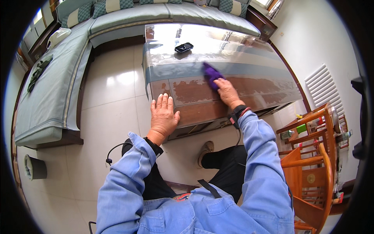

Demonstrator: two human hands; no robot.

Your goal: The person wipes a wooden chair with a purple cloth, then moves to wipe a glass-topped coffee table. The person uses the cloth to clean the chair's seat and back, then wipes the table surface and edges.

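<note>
My right hand grips a purple cloth, which lies on the plastic-covered coffee table near its front edge. Part of the cloth is hidden under the fingers. With its fingers extended and thumb out to the side, my left hand is at the table's front left corner and holds nothing; whether the palm presses on the top cannot be told. Beneath the clear sheet runs a blue-grey band of cloth. A black device rests on the sheet farther back, left of the purple cloth.
An L-shaped sofa with pale blue covers runs along the left and back. A grey bin stands on the tiled floor at left. Wooden chairs are close on my right, near a white radiator. Cables hang from both wrists.
</note>
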